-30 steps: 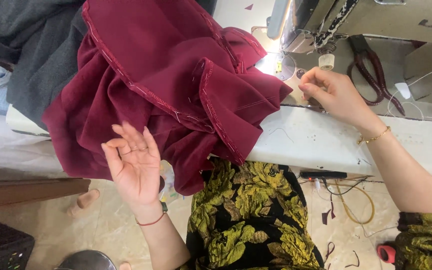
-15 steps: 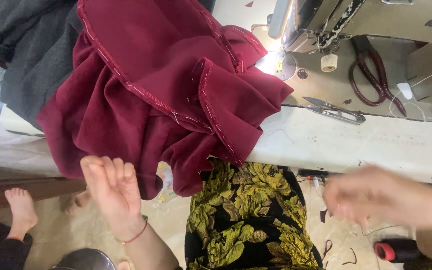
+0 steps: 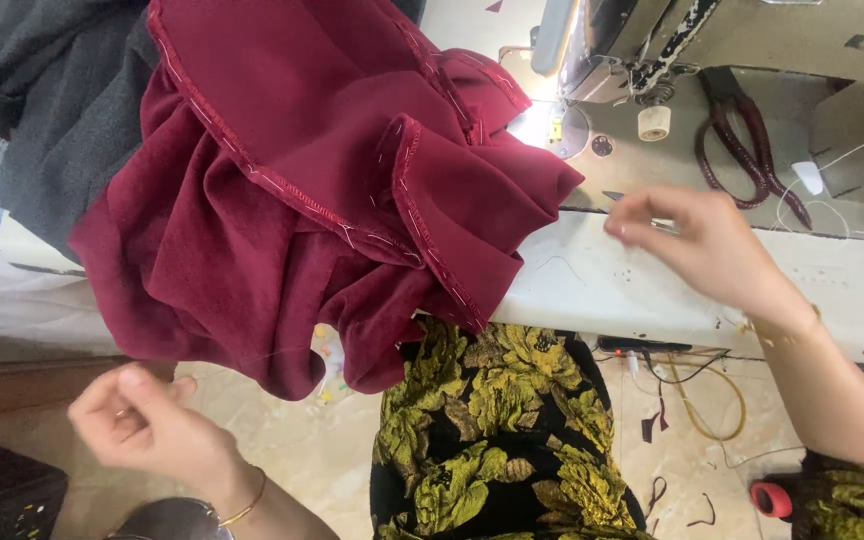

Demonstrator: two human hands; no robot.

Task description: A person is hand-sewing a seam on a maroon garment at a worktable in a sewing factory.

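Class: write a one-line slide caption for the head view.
Right hand over sewing table, left hand below maroon cloth.

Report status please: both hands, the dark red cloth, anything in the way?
Left hand low beside the lap, fingers curled, hold unclear. Right hand over the white table, fingers pinched, contents unclear. Dark red cloth heaped, draping off the edge. Scissors lie nearby.

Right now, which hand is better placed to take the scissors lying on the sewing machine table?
The right hand, probably. It hovers over the white table edge, close to the dark-handled scissors. The left hand is low, off the table, below the maroon fabric.
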